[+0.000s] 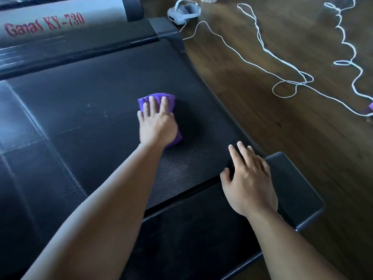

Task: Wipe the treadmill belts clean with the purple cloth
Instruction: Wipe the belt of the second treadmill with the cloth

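A black textured treadmill belt (96,98) fills the left and middle of the view. A folded purple cloth (159,99) lies flat on the belt near its right side. My left hand (156,123) presses down on the cloth with fingers spread, covering most of it. My right hand (249,178) rests flat and empty on the belt's near right corner, fingers apart, at the dark rear end cover (290,190).
The treadmill's grey motor hood with red lettering (44,23) is at the top left. To the right is dark wooden floor (282,128) with a long white cable (260,39) looping across it and a white headset (182,11) near the treadmill's far corner.
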